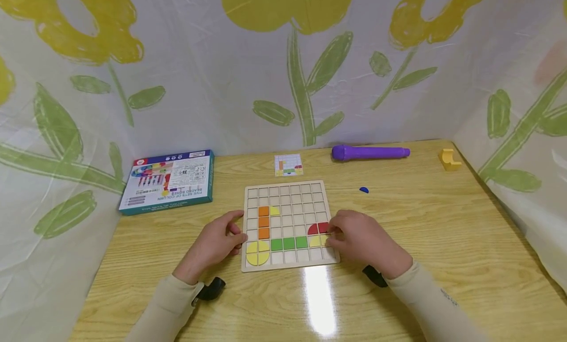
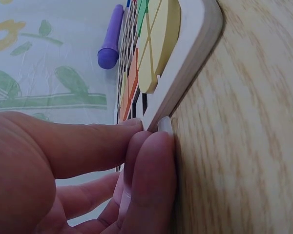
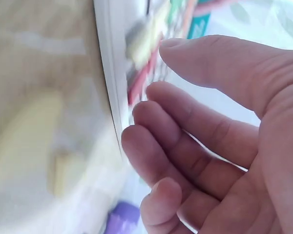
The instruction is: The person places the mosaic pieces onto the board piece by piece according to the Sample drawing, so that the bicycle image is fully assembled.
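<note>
A pale wooden grid board (image 1: 288, 199) lies flat on the table. In it sit an orange column (image 1: 263, 222), a yellow circle (image 1: 257, 252), a green row (image 1: 289, 243) and red (image 1: 315, 228) and yellow (image 1: 315, 241) curved pieces. My left hand (image 1: 239, 229) rests against the board's left edge, its fingertips (image 2: 154, 146) touching the rim (image 2: 185, 73) where it meets the table. At the right edge is my right hand (image 1: 332, 233), fingers loosely extended (image 3: 146, 97) beside the rim (image 3: 110, 92), touching the red and yellow pieces. Neither hand holds a loose piece that I can see.
A teal game box (image 1: 168, 180) lies at the back left and a small pattern card (image 1: 288, 165) behind the board. A purple pen-shaped tool (image 1: 369, 152), a yellow block (image 1: 449, 159) and a small blue piece (image 1: 363, 190) lie at the back right. A flowered sheet walls three sides.
</note>
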A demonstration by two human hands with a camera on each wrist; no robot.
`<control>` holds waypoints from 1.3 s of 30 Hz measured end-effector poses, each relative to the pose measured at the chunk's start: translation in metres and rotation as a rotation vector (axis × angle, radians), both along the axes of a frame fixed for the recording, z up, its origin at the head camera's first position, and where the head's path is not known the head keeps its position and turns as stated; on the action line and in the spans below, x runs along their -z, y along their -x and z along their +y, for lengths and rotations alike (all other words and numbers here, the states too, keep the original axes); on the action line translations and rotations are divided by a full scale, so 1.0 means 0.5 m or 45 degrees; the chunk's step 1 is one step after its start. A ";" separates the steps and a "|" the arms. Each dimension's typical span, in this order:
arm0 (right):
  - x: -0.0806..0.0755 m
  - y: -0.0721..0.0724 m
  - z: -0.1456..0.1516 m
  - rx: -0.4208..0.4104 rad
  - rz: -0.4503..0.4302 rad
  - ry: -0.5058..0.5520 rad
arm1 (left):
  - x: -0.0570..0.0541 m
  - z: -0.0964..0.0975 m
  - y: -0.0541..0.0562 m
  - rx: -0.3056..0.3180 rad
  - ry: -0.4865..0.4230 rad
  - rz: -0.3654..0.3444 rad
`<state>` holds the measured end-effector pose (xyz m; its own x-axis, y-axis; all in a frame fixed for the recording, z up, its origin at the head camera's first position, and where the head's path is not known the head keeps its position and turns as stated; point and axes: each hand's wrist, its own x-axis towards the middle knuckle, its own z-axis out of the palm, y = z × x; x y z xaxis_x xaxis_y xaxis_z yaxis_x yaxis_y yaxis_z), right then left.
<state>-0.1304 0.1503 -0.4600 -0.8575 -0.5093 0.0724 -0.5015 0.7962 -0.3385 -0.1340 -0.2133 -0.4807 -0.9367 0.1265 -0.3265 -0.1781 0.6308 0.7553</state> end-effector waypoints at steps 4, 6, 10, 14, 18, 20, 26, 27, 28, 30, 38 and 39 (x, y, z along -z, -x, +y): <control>-0.013 0.008 0.033 0.058 -0.016 0.029 | -0.003 0.002 -0.001 -0.006 -0.004 -0.008; -0.013 0.010 0.047 0.084 -0.050 0.027 | -0.005 0.003 -0.002 -0.009 -0.008 -0.012; -0.007 0.009 0.070 0.105 -0.086 0.010 | -0.007 0.003 -0.002 -0.004 -0.004 -0.010; 0.001 0.007 0.086 0.151 -0.080 0.008 | -0.006 0.000 -0.001 0.002 0.012 0.003; 0.006 0.007 0.093 0.199 -0.088 0.035 | -0.002 -0.001 0.000 -0.002 0.015 -0.003; 0.007 0.008 0.093 0.210 -0.100 0.042 | 0.001 -0.001 0.000 0.002 0.012 -0.004; 0.011 0.013 0.085 0.217 -0.156 -0.001 | 0.002 0.001 0.000 0.003 -0.004 -0.001; 0.011 0.014 0.083 0.217 -0.160 -0.009 | 0.002 0.001 -0.001 -0.003 -0.009 -0.003; 0.012 0.015 0.081 0.219 -0.162 -0.019 | 0.001 0.000 -0.001 -0.001 -0.013 0.000; 0.014 0.016 0.080 0.221 -0.162 -0.024 | 0.000 0.000 -0.002 -0.004 -0.019 0.002; 0.019 0.018 0.081 0.215 -0.157 0.003 | -0.003 0.002 -0.004 -0.015 -0.014 -0.001; 0.019 0.018 0.081 0.213 -0.159 0.003 | -0.003 0.002 -0.004 -0.016 -0.014 0.001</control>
<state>-0.1396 0.1906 -0.4695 -0.9325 -0.3590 -0.0385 -0.3165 0.8639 -0.3917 -0.1321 -0.2124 -0.4793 -0.9384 0.1185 -0.3247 -0.1855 0.6201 0.7623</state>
